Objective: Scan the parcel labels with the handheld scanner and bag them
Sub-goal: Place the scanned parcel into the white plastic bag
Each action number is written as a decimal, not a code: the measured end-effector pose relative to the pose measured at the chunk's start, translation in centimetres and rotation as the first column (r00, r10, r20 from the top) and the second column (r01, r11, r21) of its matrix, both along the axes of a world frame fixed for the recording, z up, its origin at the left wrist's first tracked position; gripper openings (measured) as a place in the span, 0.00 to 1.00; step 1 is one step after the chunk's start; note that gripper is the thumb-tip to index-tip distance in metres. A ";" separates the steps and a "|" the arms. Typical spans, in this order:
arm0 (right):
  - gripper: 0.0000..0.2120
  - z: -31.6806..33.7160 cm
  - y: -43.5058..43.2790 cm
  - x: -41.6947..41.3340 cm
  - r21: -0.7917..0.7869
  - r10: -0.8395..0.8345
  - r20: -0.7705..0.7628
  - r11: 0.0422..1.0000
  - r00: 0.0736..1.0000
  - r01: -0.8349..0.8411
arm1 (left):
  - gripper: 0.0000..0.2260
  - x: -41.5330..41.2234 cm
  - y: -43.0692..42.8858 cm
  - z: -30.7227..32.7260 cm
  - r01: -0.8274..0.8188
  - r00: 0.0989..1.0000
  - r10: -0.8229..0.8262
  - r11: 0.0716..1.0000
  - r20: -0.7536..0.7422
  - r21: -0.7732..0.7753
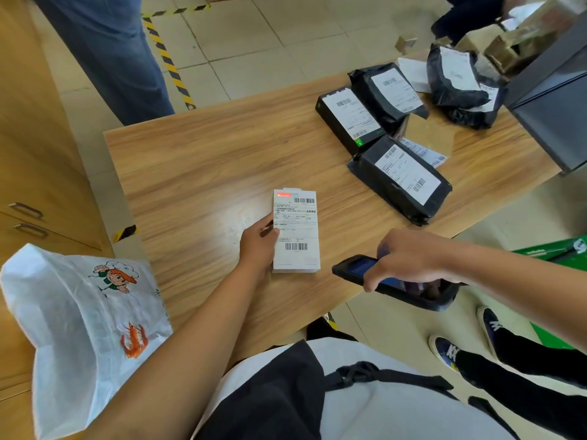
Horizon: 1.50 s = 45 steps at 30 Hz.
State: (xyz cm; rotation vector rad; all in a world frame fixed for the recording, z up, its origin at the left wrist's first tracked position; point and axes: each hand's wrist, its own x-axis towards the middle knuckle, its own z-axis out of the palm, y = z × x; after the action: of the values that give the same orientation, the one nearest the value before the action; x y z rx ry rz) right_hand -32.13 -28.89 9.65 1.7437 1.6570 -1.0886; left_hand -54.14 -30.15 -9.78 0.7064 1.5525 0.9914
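Flat on the wooden worktop (206,160), towards its near edge, a white parcel (297,231), label face up: a red patch with white lettering at the top left, too small to read, one barcode at the top right, another near the bottom, and rows of fine print between, not legible. Gripped at its left edge by the left hand (257,246), thumb lying over the label's margin. Just to the right and apart from it, a black handheld scanner (352,268) with a blue-lit screen, clasped from above by the right hand (409,258), fingers curled round its body, nose pointing towards the parcel, rear end out past the worktop's near edge. Towards the far right of the worktop, a cluster of black mailers (403,182) and a black box (349,119), each with a white barcoded label, print unreadable; among them a brown carton (428,134). At lower left, an open white bag (79,328) printed with a cartoon chef and an orange prawn. On the floor beyond, yellow-and-black hazard tape (165,55).
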 end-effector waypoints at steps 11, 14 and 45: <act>0.36 0.1 0.7 4.0 -0.006 -0.292 -0.346 0.951 0.892 0.309 | 0.24 -0.5 1.1 1.2 0.108 0.988 -0.118 0.990 -0.096 -0.095; 0.36 -0.7 0.1 5.1 -0.007 -0.431 -0.467 0.875 0.772 0.484 | 0.21 0.9 0.8 1.5 0.073 0.933 -0.125 0.984 -0.337 -0.163; 0.26 -6.6 5.4 4.2 -0.379 -0.346 -0.786 0.924 0.513 0.043 | 0.45 5.7 -9.2 5.8 -0.422 0.676 -0.012 0.813 -0.737 -0.401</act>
State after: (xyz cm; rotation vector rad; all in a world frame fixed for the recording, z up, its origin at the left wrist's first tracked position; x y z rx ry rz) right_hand -27.89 -23.45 3.05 1.2297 1.6064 -2.4669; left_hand -48.48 -39.36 -4.00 0.5094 2.5353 0.3507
